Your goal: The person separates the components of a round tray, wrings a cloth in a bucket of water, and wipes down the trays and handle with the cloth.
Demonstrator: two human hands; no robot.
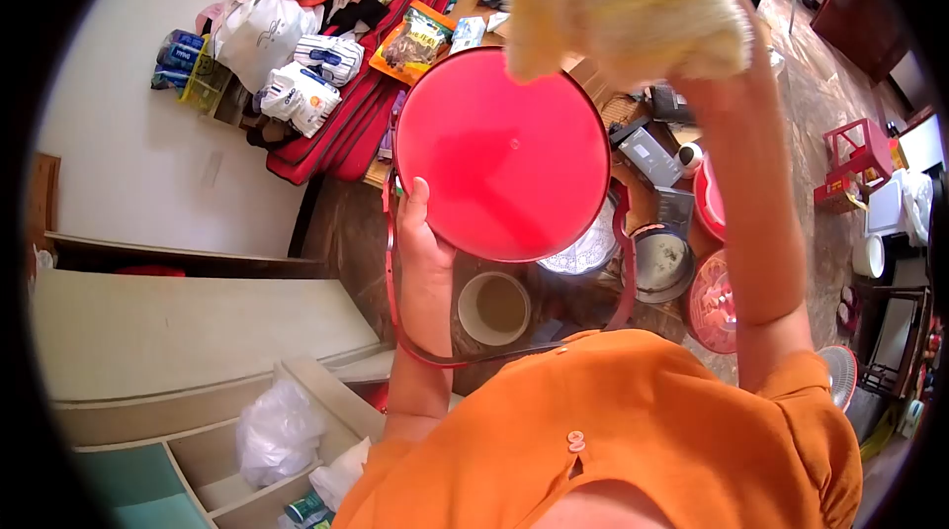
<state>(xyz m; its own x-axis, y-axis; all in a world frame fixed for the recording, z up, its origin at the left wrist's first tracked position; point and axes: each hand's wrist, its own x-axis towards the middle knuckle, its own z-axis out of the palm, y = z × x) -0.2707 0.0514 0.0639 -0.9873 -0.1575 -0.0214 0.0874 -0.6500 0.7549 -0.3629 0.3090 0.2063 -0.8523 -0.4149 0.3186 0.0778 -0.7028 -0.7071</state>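
Observation:
In my left hand is a round, flat red lid-like piece, tilted up towards me. The thumb lies on its face near the lower left edge, and the other fingers are hidden behind it. A thin dark-red hoop loops below the red piece, around my forearm; whether they are joined I cannot tell. My right hand is raised at the upper right with a fluffy yellow and white cloth. Motion blurs the cloth, which covers the fingers. It overlaps the red piece's upper right edge in view.
Below the red piece, a cream bucket stands on the floor. To its right are a round metal pan and a red basket. Red folded padding with bags lies upper left. An open drawer holds plastic bags.

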